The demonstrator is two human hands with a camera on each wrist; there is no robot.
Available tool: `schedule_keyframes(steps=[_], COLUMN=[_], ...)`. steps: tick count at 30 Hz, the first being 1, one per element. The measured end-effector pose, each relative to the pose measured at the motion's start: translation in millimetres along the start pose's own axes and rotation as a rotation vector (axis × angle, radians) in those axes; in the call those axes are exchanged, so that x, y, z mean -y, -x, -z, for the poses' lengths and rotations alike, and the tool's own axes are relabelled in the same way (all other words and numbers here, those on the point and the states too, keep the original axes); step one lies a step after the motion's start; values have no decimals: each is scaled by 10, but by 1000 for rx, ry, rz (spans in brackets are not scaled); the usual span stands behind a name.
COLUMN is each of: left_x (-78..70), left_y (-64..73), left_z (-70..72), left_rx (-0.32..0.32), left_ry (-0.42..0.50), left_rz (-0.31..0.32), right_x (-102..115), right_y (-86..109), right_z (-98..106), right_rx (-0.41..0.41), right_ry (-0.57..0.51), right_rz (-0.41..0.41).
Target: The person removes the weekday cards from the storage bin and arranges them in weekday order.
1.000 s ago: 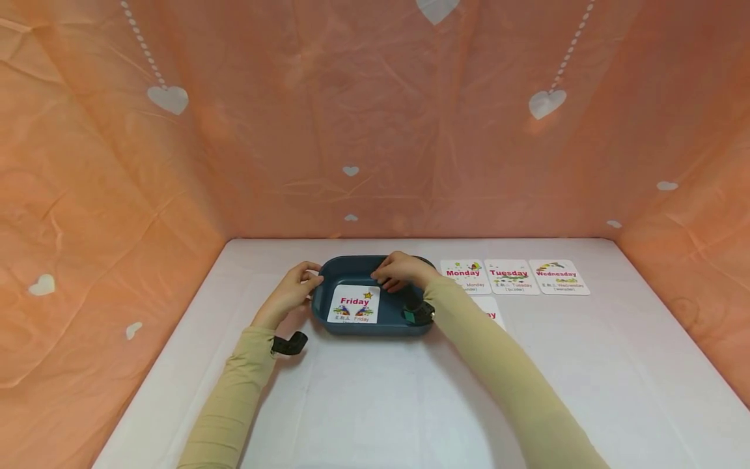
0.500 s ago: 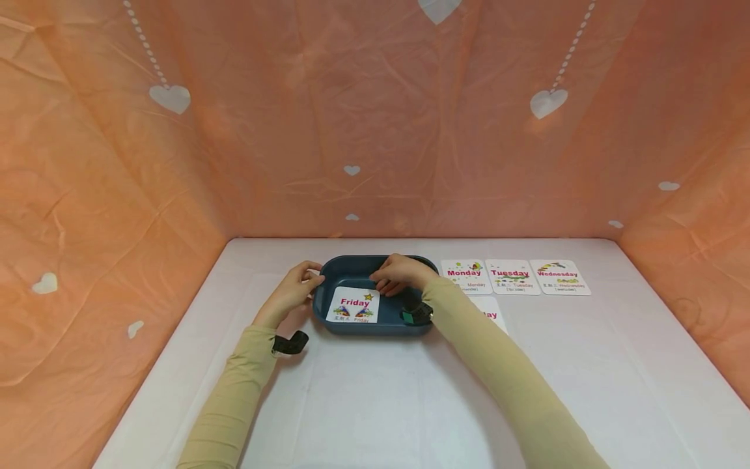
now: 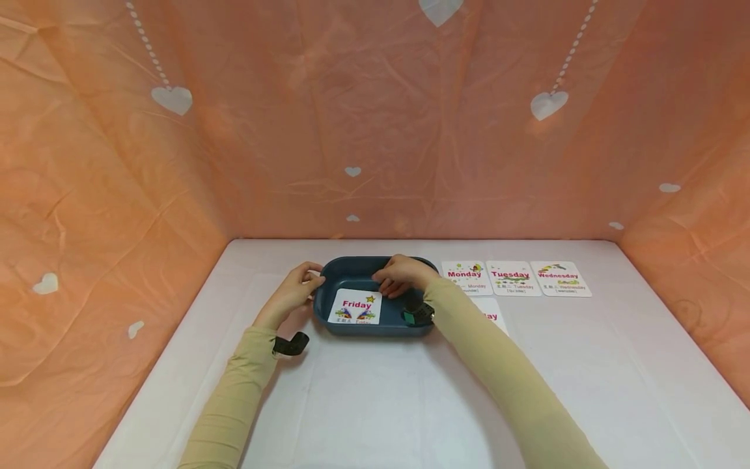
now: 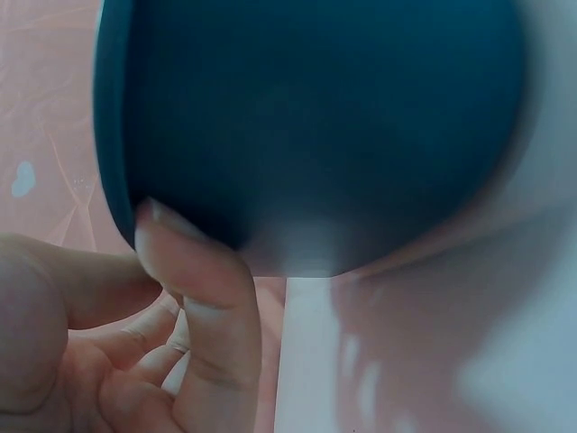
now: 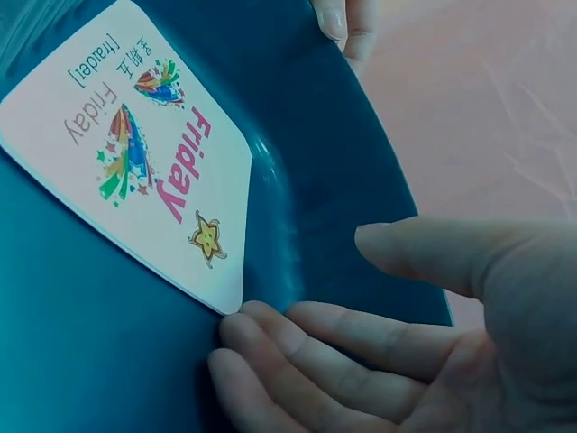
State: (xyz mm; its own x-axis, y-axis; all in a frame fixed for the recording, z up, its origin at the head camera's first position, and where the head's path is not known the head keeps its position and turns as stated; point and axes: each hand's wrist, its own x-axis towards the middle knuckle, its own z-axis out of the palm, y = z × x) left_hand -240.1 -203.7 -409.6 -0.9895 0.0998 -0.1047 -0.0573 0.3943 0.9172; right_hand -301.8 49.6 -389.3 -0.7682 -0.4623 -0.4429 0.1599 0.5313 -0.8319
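A dark blue oval tray sits on the white table. My left hand pinches its left rim; in the left wrist view the thumb presses the tray's edge. Inside the tray, toward its left, lies a white card printed "Friday" with a star. My right hand reaches into the tray from the right. In the right wrist view its fingertips meet the card's corner, while the thumb stays apart from the card. That card looks tilted, partly raised off the tray's floor.
Right of the tray, a Monday card, a Tuesday card and a Wednesday card lie in a row. Below Monday, another card is partly covered by the right sleeve. Orange cloth encloses the table.
The Friday card has shifted and turned slightly inside the tray beside my right fingers. Both hands and the tray stay almost in place.
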Motion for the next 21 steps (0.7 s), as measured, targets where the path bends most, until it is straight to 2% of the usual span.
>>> schedule_keyframes(steps=[8, 21], left_x=[-30, -11], left_y=[16, 5], left_z=[7, 5], left_rx=[3, 4], left_ry=[-6, 2], left_rz=[16, 6], right_x=[-15, -40], right_y=[-16, -55], right_z=[31, 70], right_rx=[37, 126], right_ry=[26, -84], right_rz=[-17, 0])
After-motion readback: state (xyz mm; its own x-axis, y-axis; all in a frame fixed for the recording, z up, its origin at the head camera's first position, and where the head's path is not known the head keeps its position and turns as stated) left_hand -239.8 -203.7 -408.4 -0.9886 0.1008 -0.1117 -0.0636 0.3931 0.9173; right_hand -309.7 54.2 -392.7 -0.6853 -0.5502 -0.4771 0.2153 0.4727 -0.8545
